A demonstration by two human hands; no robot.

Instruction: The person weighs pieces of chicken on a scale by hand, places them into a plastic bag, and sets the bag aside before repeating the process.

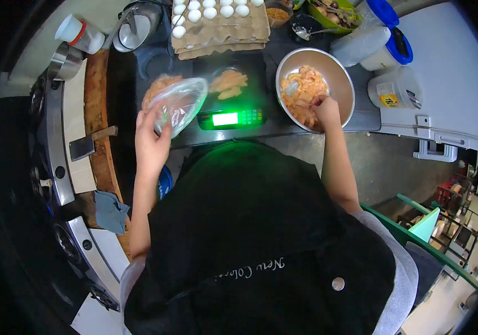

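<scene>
My left hand (152,134) grips the edge of a clear plastic bag (186,100), whose mouth is spread wide towards the scale. Beside and partly behind the bag lies some pale orange raw meat (160,86). My right hand (326,110) reaches over the near rim of a metal bowl (350,92), its fingers closed at the raw meat pieces (307,81) inside. Exactly what sits between those fingertips is hidden. Between my hands, a digital scale (247,117) glows green, with a small pile of sliced meat (229,84) on its platform.
Stacked egg trays (222,36) stand behind the scale. A green bowl (334,17) and blue-lidded tubs (387,56) are at the back right. On the left are a cleaver (83,148), a grey cloth (110,212) and a stove (55,167).
</scene>
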